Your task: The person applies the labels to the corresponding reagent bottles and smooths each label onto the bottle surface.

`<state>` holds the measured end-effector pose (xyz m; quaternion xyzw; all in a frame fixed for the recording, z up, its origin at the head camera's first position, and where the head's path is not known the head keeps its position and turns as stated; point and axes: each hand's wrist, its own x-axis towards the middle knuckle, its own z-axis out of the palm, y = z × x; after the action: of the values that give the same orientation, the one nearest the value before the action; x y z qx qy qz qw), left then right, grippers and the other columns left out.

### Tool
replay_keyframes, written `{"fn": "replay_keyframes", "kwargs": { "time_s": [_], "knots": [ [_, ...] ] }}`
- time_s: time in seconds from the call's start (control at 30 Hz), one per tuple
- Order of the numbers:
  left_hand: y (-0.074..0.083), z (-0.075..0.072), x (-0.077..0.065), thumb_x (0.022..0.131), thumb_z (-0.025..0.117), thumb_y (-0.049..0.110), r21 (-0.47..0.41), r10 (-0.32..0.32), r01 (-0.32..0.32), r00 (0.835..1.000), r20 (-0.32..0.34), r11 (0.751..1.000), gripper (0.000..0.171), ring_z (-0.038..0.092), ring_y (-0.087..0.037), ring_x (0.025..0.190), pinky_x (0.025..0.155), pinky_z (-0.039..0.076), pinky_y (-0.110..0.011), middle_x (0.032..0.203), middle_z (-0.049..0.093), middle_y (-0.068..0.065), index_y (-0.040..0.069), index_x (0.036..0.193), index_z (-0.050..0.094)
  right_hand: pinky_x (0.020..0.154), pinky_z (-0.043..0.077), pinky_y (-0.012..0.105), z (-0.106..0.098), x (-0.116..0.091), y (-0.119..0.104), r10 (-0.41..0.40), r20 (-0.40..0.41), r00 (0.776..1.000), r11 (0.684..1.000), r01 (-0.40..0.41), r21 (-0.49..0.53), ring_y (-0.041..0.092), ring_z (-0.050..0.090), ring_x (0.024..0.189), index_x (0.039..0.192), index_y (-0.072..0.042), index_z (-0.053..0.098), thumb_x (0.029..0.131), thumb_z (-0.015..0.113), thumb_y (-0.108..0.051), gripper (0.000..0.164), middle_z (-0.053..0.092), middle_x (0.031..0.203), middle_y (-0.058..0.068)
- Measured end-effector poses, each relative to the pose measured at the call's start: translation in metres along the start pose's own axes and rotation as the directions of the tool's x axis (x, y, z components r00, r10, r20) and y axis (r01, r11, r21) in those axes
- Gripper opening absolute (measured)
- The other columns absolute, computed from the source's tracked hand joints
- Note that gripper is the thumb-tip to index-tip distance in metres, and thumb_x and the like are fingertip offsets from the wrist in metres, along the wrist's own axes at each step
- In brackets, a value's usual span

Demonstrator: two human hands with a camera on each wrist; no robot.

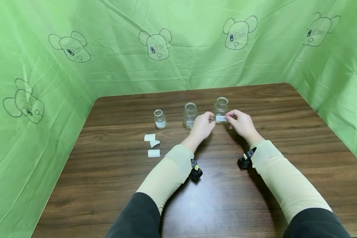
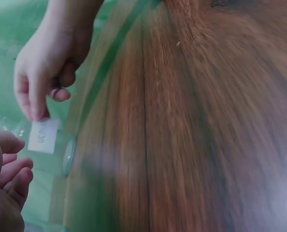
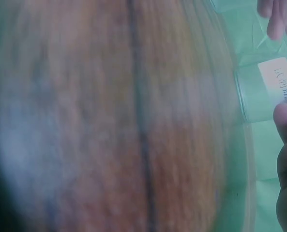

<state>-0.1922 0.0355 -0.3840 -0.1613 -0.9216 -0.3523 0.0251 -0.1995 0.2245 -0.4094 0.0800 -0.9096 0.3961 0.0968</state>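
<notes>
At the right of the row, a clear glass jar (image 1: 221, 106) stands upright with a white printed label (image 1: 220, 118) across its lower front. My right hand (image 1: 242, 125) pinches the label's right end between thumb and fingertips, right at the glass. The left wrist view also shows those fingertips on the edge of the label (image 2: 42, 137). My left hand (image 1: 201, 127) is at the jar's left side, its fingers loosely bent and nothing held in them. In the right wrist view, the left fingers (image 3: 276, 19) hang apart from the label (image 3: 279, 77).
A second labelled jar (image 1: 190, 114) stands left of centre, partly behind my left hand. Further left is a smaller labelled jar (image 1: 159, 119). Several white paper pieces (image 1: 153, 153) lie on the brown wooden table (image 1: 113, 178) in front of it. Green cloth (image 1: 190, 62) hangs around the table.
</notes>
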Motion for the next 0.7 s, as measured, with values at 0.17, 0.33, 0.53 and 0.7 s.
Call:
{"fn": "replay_keyframes", "kwargs": {
  "time_s": [0.17, 0.33, 0.53, 0.7],
  "knots": [
    [0.004, 0.013, 0.01, 0.09, 0.06, 0.016, 0.095, -0.005, 0.011, 0.998, -0.068, 0.995, 0.025, 0.059, -0.02, 0.101, 0.089, 0.043, -0.027, 0.107, 0.066, -0.002, 0.008, 0.114, 0.061, 0.058, 0.041, 0.025, 0.0, -0.001, 0.0, 0.0, -0.007, 1.0, 1.0, 0.0, 0.012, 0.017, 0.059, 0.052, 0.099, -0.007, 0.065, 0.092, 0.06, -0.021, 0.017, 0.067, 0.079, 0.015],
    [0.0, 0.024, 0.016, 0.092, 0.059, 0.018, 0.107, 0.037, -0.028, 0.996, -0.076, 0.994, 0.017, 0.06, -0.02, 0.096, 0.084, 0.044, -0.028, 0.102, 0.067, -0.002, 0.009, 0.106, 0.064, 0.058, 0.041, 0.026, 0.001, -0.001, 0.001, 0.011, 0.0, 1.0, 1.0, -0.011, 0.029, 0.016, 0.06, 0.054, 0.099, -0.007, 0.064, 0.092, 0.06, -0.021, 0.016, 0.066, 0.073, 0.015],
    [-0.005, 0.029, 0.017, 0.09, 0.061, 0.015, 0.062, 0.084, -0.078, 0.991, -0.108, 0.995, 0.008, 0.058, -0.02, 0.089, 0.081, 0.043, -0.029, 0.093, 0.066, -0.002, 0.009, 0.095, 0.063, 0.059, 0.041, 0.025, 0.002, 0.0, 0.001, 0.008, -0.002, 1.0, 1.0, -0.008, 0.027, 0.017, 0.061, 0.057, 0.099, -0.007, 0.065, 0.092, 0.06, -0.023, 0.018, 0.067, 0.076, 0.014],
    [-0.003, 0.028, 0.019, 0.09, 0.062, 0.014, 0.013, 0.08, -0.08, 0.992, -0.099, 0.997, 0.008, 0.057, -0.018, 0.089, 0.081, 0.043, -0.028, 0.093, 0.066, -0.002, 0.009, 0.095, 0.062, 0.057, 0.041, 0.024, 0.0, -0.001, 0.002, 0.012, -0.018, 1.0, 1.0, -0.012, 0.019, 0.016, 0.062, 0.058, 0.098, -0.008, 0.066, 0.092, 0.06, -0.023, 0.018, 0.069, 0.082, 0.012]
  ]
}}
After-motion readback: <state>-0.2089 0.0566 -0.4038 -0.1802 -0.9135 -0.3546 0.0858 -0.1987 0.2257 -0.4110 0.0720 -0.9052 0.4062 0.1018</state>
